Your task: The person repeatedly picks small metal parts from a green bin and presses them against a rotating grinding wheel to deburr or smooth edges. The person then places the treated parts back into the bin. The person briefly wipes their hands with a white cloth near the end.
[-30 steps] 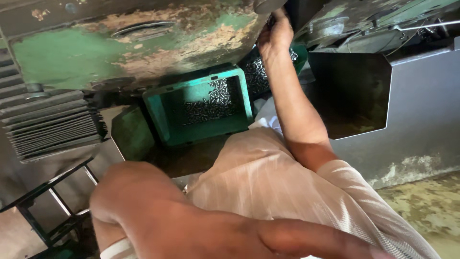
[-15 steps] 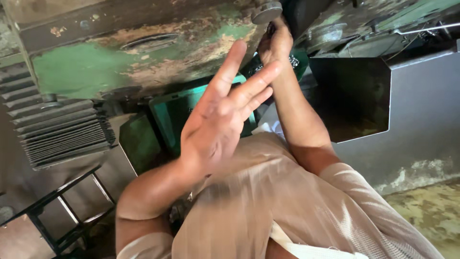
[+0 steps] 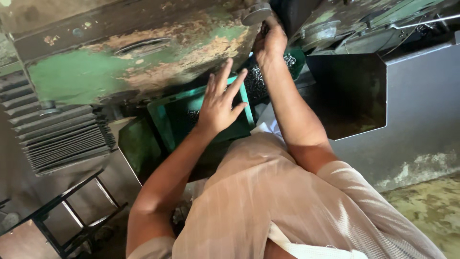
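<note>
Left hand point(image 3: 219, 103) dropped lower, fingers spread wide over green tray point(image 3: 165, 112). Right hand point(image 3: 269, 41) grips something under machine point(image 3: 139, 52); can't tell what.

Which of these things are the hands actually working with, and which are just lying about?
In use:
- left hand, fingers spread above the green tray
- right hand, up at the round metal knob on the worn green machine

Lying about:
- ribbed motor housing
- black metal stand
- grey metal panel

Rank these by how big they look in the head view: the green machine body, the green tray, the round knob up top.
1. Green machine body, largest.
2. Green tray, partly hidden by the left hand.
3. Round knob, smallest, above the right hand.
</note>
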